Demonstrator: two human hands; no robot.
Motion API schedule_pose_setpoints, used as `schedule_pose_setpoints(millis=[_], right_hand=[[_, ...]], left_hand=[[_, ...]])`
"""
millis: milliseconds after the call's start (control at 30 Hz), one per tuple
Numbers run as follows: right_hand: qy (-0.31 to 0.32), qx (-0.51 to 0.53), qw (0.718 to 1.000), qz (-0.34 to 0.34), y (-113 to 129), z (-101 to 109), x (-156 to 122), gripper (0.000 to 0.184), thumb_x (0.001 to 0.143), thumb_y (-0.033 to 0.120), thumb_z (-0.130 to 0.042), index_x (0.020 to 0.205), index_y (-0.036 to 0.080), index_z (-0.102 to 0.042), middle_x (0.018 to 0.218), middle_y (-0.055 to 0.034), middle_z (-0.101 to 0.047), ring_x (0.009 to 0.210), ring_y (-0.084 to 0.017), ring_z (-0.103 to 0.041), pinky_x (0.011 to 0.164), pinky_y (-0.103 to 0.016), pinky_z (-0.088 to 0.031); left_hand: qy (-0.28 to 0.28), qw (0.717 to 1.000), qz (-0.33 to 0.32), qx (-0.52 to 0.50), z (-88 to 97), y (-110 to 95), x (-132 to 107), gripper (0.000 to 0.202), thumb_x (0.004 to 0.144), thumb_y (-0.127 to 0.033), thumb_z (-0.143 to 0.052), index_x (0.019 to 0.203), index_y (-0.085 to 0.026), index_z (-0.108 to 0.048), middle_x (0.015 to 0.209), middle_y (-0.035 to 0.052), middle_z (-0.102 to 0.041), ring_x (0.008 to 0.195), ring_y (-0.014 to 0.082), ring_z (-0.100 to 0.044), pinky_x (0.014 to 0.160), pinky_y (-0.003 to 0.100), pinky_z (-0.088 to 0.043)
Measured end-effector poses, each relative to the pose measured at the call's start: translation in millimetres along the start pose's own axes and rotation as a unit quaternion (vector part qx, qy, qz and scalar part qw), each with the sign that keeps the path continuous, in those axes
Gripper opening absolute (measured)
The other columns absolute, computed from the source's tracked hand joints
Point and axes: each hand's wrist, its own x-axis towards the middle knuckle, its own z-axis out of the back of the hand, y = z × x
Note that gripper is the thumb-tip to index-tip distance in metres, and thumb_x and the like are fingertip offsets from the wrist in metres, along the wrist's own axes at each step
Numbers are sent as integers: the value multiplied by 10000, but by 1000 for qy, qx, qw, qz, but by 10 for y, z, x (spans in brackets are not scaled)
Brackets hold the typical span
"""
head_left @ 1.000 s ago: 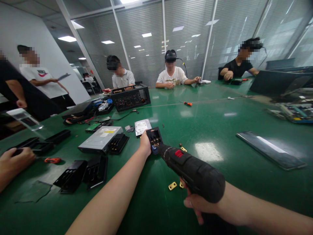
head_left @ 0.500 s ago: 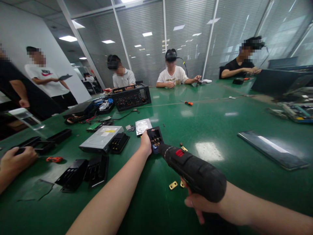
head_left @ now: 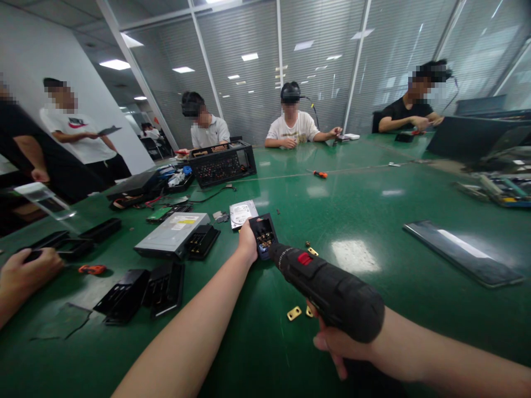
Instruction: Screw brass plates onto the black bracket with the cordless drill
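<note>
My left hand (head_left: 248, 242) grips a small black electrical block (head_left: 263, 234) with brass terminals, holding it on the green table (head_left: 357, 210). My right hand (head_left: 338, 342) is wrapped round the handle of a black power screwdriver (head_left: 327, 289) with a red switch. The screwdriver's nose points into the block. Small brass plates (head_left: 293, 313) lie on the table under the tool, and others (head_left: 310, 250) lie just right of the block.
A silver drive (head_left: 173, 234), a hard disk (head_left: 241, 213) and black plastic trays (head_left: 139, 287) lie to the left. Another person's hand (head_left: 25, 271) rests at the far left. A dark panel (head_left: 460, 251) lies at right. Several people sit along the far edge.
Nothing of note has moved; both hands stay on the block and the screwdriver. The people in the background shift slightly.
</note>
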Motion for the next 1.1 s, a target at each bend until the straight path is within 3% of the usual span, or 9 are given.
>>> schedule_pose_setpoints(millis=[633, 967, 1100], right_hand=[[1, -6, 1000, -13, 84, -25, -19, 407, 776, 496, -729, 1042, 272, -519, 627, 102, -626, 603, -147, -598, 677, -332, -534], [8, 34, 999, 28, -114, 12, 15, 369, 872, 406, -841, 1063, 262, -560, 629, 101, -657, 578, -140, -600, 642, -300, -540], [8, 10, 1000, 2, -13, 1, -10, 375, 809, 434, -826, 995, 271, -545, 631, 92, -643, 596, -146, -596, 669, -322, -548]], left_hand=[[12, 1000, 9, -9, -24, -17, -61, 158, 939, -326, -604, 922, -203, -702, 686, 64, -701, 549, 261, -678, 535, 366, -604], [11, 1000, -7, -2, 20, 14, 14, 165, 953, -322, -598, 877, -207, -689, 718, 78, -708, 589, 264, -688, 614, 384, -618], [17, 1000, -7, -2, 31, 18, 29, 172, 954, -331, -598, 881, -206, -691, 725, 83, -715, 597, 265, -691, 624, 385, -620]])
